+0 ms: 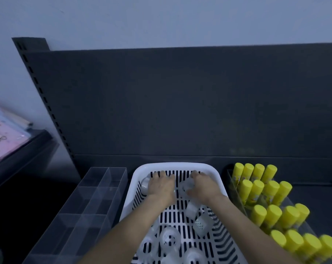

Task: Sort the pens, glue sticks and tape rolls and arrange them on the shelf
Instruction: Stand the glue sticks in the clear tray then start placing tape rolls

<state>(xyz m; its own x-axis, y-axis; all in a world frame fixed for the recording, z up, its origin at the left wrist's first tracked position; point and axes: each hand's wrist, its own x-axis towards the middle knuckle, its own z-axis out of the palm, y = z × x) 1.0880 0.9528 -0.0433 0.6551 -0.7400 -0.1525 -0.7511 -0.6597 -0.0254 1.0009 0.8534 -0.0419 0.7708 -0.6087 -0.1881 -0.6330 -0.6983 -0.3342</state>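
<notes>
At the shelf's [313, 191] left end stands a clear divided tray [96, 197], with nothing visible in its compartments. Just right of it, a white slotted basket [171, 165] sits mid-shelf with both hands reaching to its far edge. The left hand [161, 185] lies palm down with bent fingers beside a corner roll [145, 184] in the basket's far left corner. I cannot tell whether its grip has closed on anything. The right hand [205, 187] has its grip clamped on a tape roll [188, 184], thumb and fingers curled around it. More loose rolls [170, 238] lie along the basket's near edge. Yellow glue sticks [271, 212] stand in rows at the shelf's right end, apparently already sorted. No pens show. The tape seems to be the step in hand. The next move likely calls for lifting the held roll clear of the rim and carrying it left to a compartment.
</notes>
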